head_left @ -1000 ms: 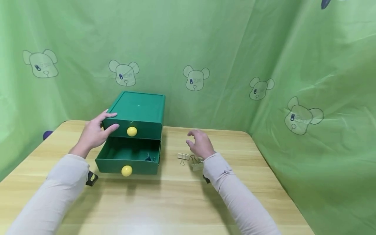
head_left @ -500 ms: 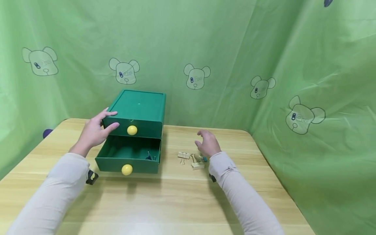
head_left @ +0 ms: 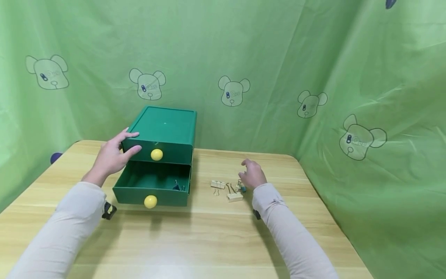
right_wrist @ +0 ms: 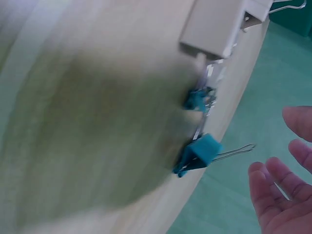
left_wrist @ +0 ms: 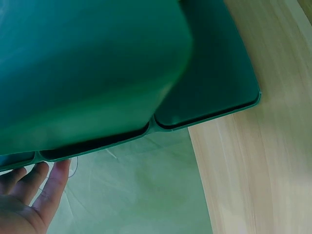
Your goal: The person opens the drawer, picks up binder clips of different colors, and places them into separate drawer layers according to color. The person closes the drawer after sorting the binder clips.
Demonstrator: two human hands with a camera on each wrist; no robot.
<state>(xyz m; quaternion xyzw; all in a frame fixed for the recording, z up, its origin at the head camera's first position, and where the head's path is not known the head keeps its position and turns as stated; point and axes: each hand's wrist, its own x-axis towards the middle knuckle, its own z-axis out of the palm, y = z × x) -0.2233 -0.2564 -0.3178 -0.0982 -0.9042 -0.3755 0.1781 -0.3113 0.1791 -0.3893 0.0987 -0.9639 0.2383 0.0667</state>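
My left hand (head_left: 110, 157) rests on the near left corner of a green two-drawer box (head_left: 167, 124), thumb on the front, index finger along the top edge. In the left wrist view, other fingers (left_wrist: 52, 190) touch its edge. The lower drawer (head_left: 129, 196) is pulled out, with a dark binder clip (head_left: 176, 186) inside. My right hand (head_left: 254, 176) hovers beside the small clips at the right, holding nothing. A teal binder clip (right_wrist: 204, 148) lies nearest its spread fingers, with a smaller teal piece (right_wrist: 196, 100) behind. Cream binder clips (head_left: 235, 197) lie close by.
A wooden table (head_left: 209, 240) carries everything. Another cream binder clip (head_left: 217, 185) lies between the box and the right hand. Yellow knobs (head_left: 150, 201) stick out from the drawer fronts. A green curtain (head_left: 271, 50) hangs behind and at both sides.
My right hand has moved right and slightly down, away from above the cream clips, uncovering them and the teal one. The left hand and the drawer box keep their places.
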